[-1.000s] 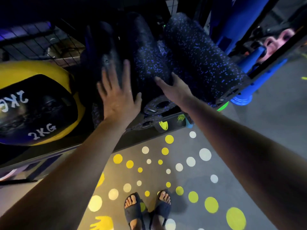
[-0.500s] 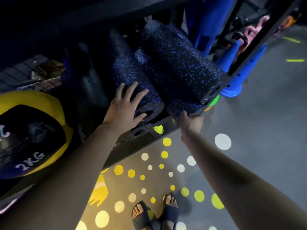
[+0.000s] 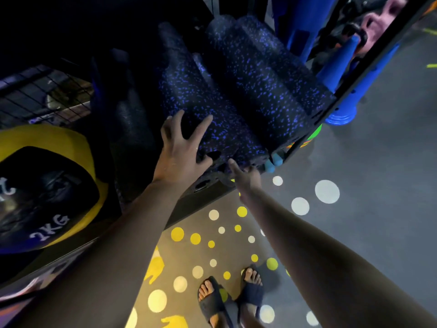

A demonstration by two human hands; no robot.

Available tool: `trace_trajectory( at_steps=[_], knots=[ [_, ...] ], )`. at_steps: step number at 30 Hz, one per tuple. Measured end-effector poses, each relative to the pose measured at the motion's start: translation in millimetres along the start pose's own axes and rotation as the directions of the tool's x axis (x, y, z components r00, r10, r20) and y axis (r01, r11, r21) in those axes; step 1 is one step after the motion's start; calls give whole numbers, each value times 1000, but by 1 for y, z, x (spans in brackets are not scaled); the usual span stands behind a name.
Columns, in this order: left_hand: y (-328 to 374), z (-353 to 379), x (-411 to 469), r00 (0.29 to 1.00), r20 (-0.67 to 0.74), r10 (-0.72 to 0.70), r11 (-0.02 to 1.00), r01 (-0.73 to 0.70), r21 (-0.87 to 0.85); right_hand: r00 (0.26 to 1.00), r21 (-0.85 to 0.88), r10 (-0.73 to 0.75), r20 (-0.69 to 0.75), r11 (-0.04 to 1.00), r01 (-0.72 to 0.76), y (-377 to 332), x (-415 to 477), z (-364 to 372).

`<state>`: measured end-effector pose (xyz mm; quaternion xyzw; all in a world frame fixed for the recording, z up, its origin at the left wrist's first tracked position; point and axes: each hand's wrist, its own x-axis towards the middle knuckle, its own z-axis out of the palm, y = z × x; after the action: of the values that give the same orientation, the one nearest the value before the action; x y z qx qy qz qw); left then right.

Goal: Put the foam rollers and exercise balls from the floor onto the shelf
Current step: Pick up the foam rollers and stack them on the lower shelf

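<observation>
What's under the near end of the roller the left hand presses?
The shelf's black slotted front rail, with the right hand tucked under the roller. Its fingertips and the shelf surface are covered.

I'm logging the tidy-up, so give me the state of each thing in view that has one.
Left foam roller, lying on the shelf, both hands at its near end.
Right foam roller, lying on the shelf beside it, untouched.
Yellow 2KG ball, on the shelf.
Left hand, fingers spread, resting on the left foam roller.
Right hand, touching that roller's end face; grip hidden.
</observation>
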<state>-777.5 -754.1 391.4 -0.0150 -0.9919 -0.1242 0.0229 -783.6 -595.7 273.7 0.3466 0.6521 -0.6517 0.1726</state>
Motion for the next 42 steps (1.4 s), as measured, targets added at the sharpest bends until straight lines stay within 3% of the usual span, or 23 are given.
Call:
trace_trajectory(
  at_steps=[3, 7, 12, 16, 22, 26, 32, 35, 39, 42],
  knots=[
    [0, -1, 2, 1000, -20, -19, 1000, 19, -24, 998, -55, 52, 28, 997, -50, -5, -5, 16],
    [1, 1, 2, 1000, -31, -5, 1000, 6, 12, 999, -238, -9, 39, 971, 18, -1, 7, 11],
    [-2, 2, 0, 1000, 24, 3, 994, -6, 113, 973, -336, -14, 229, 937, 92, -3, 1, -7],
    [-3, 3, -2, 998, 55, 21, 983, -31, 182, 959, -367, -2, 282, 924, 110, 3, 6, -25],
    [0, 0, -2, 997, 65, 37, 975, -50, 215, 994, -336, -34, 100, 940, 66, -18, 6, -64],
    [15, -5, 2, 997, 65, 37, 958, -54, 282, 979, -404, -188, -82, 904, 140, -45, 1, -85],
    [72, 13, 23, 976, -55, 210, 942, -187, 278, 908, -445, -353, -226, 867, 226, -67, 34, -123],
    [105, 46, 28, 950, -61, 306, 928, -283, 241, 914, -428, -348, -207, 873, 235, -69, 58, -145],
    [152, 101, 35, 974, 94, 204, 962, -217, 166, 922, -568, -384, -52, 770, 289, -71, 86, -183],
    [185, 132, 54, 985, 169, 37, 980, -69, 185, 820, -681, -565, 93, 564, 467, -89, 110, -206]
  ],
)
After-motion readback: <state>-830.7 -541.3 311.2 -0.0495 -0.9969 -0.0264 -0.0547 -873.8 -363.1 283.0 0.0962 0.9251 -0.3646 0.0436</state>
